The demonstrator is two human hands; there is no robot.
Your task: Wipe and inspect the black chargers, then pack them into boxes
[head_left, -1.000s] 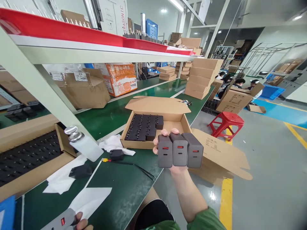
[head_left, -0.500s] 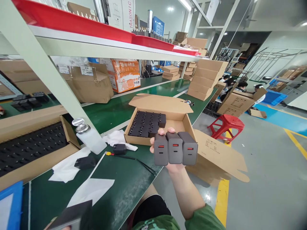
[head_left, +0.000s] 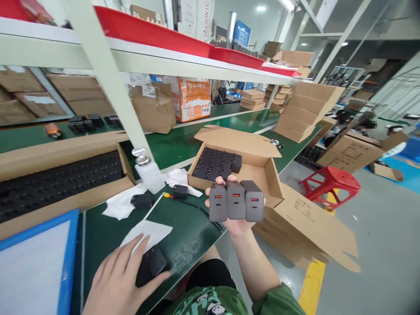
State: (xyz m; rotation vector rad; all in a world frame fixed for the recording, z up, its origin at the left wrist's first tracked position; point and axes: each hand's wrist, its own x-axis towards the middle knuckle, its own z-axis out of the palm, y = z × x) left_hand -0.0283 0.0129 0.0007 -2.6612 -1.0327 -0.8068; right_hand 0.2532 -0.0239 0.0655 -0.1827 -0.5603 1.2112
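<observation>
My right hand (head_left: 241, 225) is closed around three dark grey USB chargers (head_left: 236, 200), held side by side with their port faces toward me. Each shows a red-lined slot above a smaller one. Down at the near left, my left hand (head_left: 120, 278) lies with fingers stretched over a black charger (head_left: 151, 264) on the green table, next to a white paper sheet (head_left: 147, 234). Its thumb is apart from the fingers; the palm side is hidden. Beyond my right hand, an open cardboard box (head_left: 262, 175) contains rows of black chargers (head_left: 215, 162) on its left side.
At left stands a long carton (head_left: 129, 179) of black chargers beside a white pump bottle (head_left: 149, 175). Two more black chargers, wipes and a cable (head_left: 190, 205) lie on the table. A blue-framed board (head_left: 70, 258) is near left. A shelf post (head_left: 108, 83) rises behind; a red stool (head_left: 331, 186) stands right.
My left hand has come further into view with its fingers spread over a charger on the table. The right hand still holds the three chargers. The view has turned left.
</observation>
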